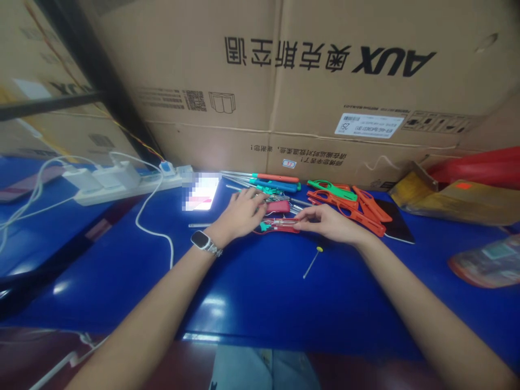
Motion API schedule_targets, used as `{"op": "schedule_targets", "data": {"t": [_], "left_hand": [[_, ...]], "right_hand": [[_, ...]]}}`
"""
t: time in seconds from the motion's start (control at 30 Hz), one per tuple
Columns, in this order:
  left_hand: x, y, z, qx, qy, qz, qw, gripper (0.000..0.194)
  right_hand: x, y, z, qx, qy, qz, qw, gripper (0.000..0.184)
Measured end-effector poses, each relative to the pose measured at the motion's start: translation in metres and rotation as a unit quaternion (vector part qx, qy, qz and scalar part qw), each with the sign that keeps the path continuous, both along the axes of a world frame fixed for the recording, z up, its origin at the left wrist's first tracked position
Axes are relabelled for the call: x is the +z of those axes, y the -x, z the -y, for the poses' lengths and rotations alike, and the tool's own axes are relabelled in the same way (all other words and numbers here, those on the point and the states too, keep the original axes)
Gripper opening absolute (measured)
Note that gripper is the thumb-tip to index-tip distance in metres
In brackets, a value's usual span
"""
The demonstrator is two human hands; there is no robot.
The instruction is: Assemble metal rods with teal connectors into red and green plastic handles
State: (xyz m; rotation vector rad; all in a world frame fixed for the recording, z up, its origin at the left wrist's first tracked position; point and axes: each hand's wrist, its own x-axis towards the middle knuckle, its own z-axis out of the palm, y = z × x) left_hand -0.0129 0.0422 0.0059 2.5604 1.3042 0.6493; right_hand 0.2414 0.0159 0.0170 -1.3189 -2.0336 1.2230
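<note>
An open red lighter handle shell [280, 228] lies on the blue table with small green and clear parts inside it. My right hand [325, 223] is at its right end, thumb and fingertips pinched on the shell's edge. My left hand [244, 214] reaches over the left end, fingers apart and bent above loose parts; the fingertips are partly hidden. Beside those fingers is a small red piece [278, 207]. Behind are long-nosed lighters, one with an orange handle [280, 177] and one with a blue handle [282, 186]. A thin metal rod with a yellow end [312, 262] lies in front.
Orange handle shells [345, 207] and a green one [332, 189] are piled at right, over a dark flat tablet [396, 222]. A lit phone [205, 192] and a white power strip [130, 183] with cables stand left. A big cardboard box [309, 108] closes off the back.
</note>
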Motion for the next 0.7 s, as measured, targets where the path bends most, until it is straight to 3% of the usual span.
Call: {"op": "schedule_targets", "data": {"t": [0.1, 0.23, 0.37, 0.7], "left_hand": [[0.007, 0.003, 0.009, -0.052, -0.028, 0.045, 0.997, 0.031], [0.01, 0.006, 0.014, -0.103, 0.05, 0.04, 0.993, 0.03], [0.007, 0.007, 0.013, -0.117, 0.103, 0.042, 0.987, 0.019], [0.013, 0.005, 0.015, -0.161, 0.131, 0.093, 0.974, 0.022]], "right_hand": [[-0.002, -0.003, 0.0, -0.003, 0.01, -0.002, 1.0, 0.039], [-0.005, -0.007, -0.001, 0.009, 0.015, -0.006, 1.0, 0.039], [-0.006, -0.008, -0.002, 0.006, 0.015, 0.003, 1.0, 0.041], [-0.003, -0.005, 0.001, -0.008, -0.014, -0.026, 1.0, 0.039]]}}
